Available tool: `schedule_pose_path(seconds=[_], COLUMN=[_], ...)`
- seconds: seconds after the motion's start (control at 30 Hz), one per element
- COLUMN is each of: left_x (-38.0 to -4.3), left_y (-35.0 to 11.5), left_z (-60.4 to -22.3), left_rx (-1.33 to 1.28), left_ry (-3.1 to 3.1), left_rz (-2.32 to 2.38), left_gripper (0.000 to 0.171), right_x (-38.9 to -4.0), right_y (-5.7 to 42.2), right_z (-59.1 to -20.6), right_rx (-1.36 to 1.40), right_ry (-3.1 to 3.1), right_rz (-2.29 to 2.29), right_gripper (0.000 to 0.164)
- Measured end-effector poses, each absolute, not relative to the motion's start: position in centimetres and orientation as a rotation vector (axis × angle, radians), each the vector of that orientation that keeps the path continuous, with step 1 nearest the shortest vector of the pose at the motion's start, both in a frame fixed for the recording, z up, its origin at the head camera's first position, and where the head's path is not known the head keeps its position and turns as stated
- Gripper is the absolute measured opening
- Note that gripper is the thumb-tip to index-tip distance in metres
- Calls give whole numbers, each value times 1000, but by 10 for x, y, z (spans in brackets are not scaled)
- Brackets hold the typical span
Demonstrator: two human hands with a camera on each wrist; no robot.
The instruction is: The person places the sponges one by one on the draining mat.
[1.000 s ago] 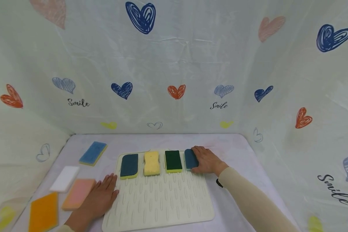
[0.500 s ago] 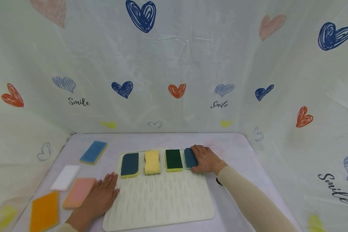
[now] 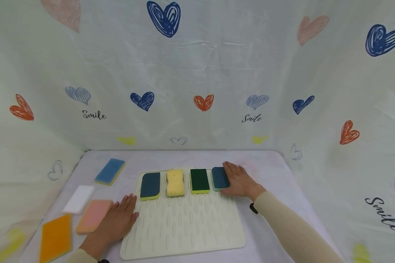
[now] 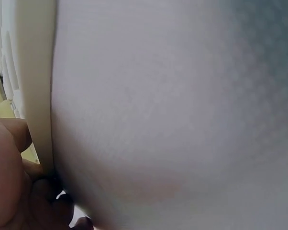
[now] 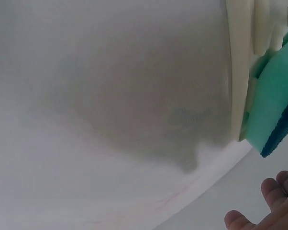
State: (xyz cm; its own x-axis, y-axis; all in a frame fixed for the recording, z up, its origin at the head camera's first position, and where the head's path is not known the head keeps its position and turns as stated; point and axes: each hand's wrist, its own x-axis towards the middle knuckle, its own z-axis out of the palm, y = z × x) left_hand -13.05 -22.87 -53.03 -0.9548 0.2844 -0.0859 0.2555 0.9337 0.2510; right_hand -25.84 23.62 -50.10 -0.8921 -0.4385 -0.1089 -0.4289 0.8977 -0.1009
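A cream ridged mat (image 3: 184, 226) lies on the table with a row of sponges along its far edge. From left these are a dark blue sponge (image 3: 150, 185), a yellow waisted sponge (image 3: 175, 183), a dark green sponge (image 3: 199, 180) and a blue-topped sponge (image 3: 219, 178) with a turquoise foam side (image 5: 273, 96). Beside that last sponge is my right hand (image 3: 241, 181), fingers stretched out; the right wrist view shows a gap between fingertips and sponge. My left hand (image 3: 118, 219) lies with extended fingers at the mat's left edge, partly overlapping the pink sponge.
Left of the mat lie a blue sponge (image 3: 110, 171), a white sponge (image 3: 79, 199), a pink sponge (image 3: 94, 216) and an orange sponge (image 3: 56, 237). A pale curtain (image 3: 224, 80) printed with hearts surrounds the table (image 3: 250, 160) at the back and sides.
My right hand has loosened from the rightmost blue sponge and drawn slightly to the right of it, uncovering more of its top. The left hand stays at the mat's edge. The head view shifted slightly.
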Motion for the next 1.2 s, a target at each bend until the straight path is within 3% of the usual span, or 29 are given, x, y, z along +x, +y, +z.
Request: schedule_pose_path(seconds=[0.47, 0.83, 1.2], left_x=[-127, -118, -115], left_y=[-225, -223, -230], left_z=[-525, -525, -521], left_rx=[388, 401, 444], left_ry=[2951, 2990, 2967], left_rz=[345, 276, 297], left_gripper=[62, 63, 60], right_x=[-203, -148, -133], right_y=[267, 271, 262], right_z=[-519, -529, -533], right_rx=[-602, -599, -593], right_ry=[3244, 3187, 2999], right_rz=[-116, -20, -92], right_gripper=[89, 85, 75])
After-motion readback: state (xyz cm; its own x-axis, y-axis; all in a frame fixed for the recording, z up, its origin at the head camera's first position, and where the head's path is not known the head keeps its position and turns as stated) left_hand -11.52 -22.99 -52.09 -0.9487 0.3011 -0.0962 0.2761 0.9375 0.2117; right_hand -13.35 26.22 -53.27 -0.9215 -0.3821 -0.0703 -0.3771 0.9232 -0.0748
